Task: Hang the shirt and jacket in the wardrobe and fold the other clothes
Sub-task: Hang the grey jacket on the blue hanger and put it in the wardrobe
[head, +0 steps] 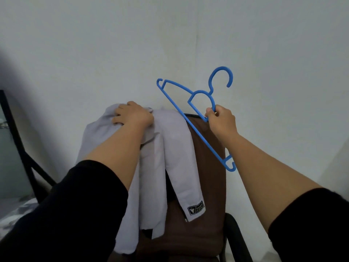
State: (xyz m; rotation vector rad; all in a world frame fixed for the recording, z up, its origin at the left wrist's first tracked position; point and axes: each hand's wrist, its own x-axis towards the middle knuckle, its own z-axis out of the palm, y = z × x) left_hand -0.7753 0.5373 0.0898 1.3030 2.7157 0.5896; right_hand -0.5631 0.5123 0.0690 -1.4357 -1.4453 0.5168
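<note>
Left hand point(132, 116) grips shirt point(177, 148); right hand point(221, 118) pinches hanger point(196, 120) (blue).

Open wall point(170, 44) above; chair point(205, 167) back blocks below

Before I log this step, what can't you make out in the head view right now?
- Grey garment on the brown chair: shirt or jacket unclear; left hand and forearm cover its collar.
- Black label: text too small.
- Wardrobe: not in view.
- Blue hanger: the right hand hides part of it.
- Bottom-left cloth: blurred, cut by the edge.
</note>
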